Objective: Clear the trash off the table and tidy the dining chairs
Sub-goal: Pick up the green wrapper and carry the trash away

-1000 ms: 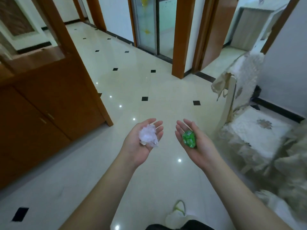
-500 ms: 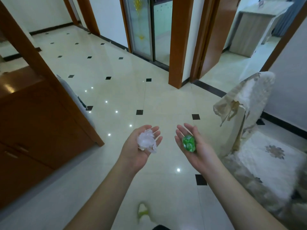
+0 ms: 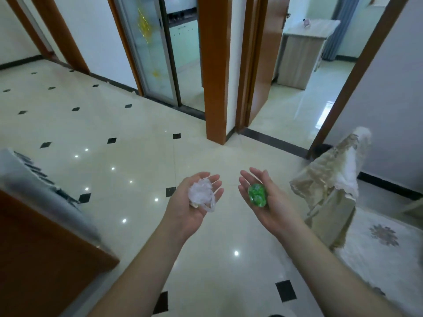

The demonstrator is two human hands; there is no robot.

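Note:
My left hand (image 3: 193, 205) is held palm up over the floor, fingers relaxed, carrying a crumpled ball of clear white plastic wrap (image 3: 201, 194). To its right, my right hand (image 3: 266, 197) is also palm up with straight fingers, and a crumpled green wrapper (image 3: 258, 194) lies in its palm. A dining chair (image 3: 343, 202) with a beige and white lace cover stands at the right, its cushioned seat (image 3: 384, 243) towards me. The table is out of view.
A brown wooden cabinet (image 3: 34, 259) with a grey object on it stands at the lower left. Ahead are a glass sliding door (image 3: 158, 51), a wooden door frame (image 3: 212, 65) and an open doorway to a room with a small cabinet (image 3: 302, 51). Glossy tiled floor (image 3: 137, 145) lies between.
The view has moved forward and turned right past the wooden cabinet towards the doorways. Both hands stay palm up with the same trash in them.

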